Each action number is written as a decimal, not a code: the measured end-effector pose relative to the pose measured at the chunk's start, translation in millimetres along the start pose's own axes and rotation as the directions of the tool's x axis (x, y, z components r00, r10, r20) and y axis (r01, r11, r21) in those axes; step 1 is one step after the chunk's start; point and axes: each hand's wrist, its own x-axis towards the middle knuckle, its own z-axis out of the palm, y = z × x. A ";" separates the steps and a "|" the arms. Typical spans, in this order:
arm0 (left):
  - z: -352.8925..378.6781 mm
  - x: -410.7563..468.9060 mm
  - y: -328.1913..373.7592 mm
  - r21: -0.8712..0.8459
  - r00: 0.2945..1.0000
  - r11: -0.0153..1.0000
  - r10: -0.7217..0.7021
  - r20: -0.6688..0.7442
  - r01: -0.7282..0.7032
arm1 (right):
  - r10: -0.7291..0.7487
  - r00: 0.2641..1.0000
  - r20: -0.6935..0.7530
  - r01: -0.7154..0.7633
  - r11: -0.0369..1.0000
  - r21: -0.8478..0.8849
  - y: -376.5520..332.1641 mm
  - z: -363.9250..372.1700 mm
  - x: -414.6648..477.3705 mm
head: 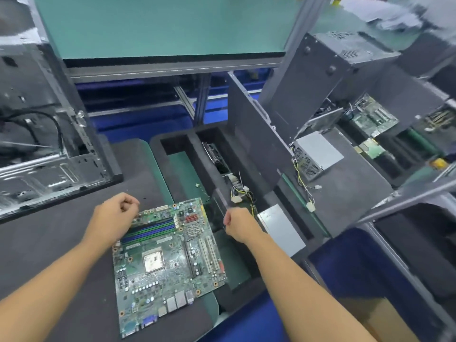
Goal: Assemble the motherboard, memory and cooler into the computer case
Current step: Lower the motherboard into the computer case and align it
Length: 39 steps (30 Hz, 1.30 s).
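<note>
The motherboard lies flat in front of me, component side up. Most of it rests on the dark mat, and its right edge reaches over a green strip beside the foam tray. Its port connectors face me, and the blue and black memory slots run across its far left part, beyond the square processor socket.

My left hand sits over the far left corner of the board, the wrist above the ends of the memory slots. Its fingers are curled in with the thumb against them. I cannot tell whether they grip the board's edge or anything else.

My right hand hangs just off the board's far right corner, apart from it, above a tray compartment. It is balled up with its back toward me, so I cannot tell whether it has hold of something.

Just beyond that hand a bundle of cables with white plugs lies in the tray, and a silver box sits to its right. The open computer case stands at the far left of the mat, well apart from the board. A power supply lies farther off to the right.
</note>
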 end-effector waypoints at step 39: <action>-277.7 -1.5 -127.9 -0.596 0.586 0.803 -0.485 -0.649 0.005 | 0.012 0.930 -0.366 0.290 0.585 0.757 -351.2 -17.3 46.8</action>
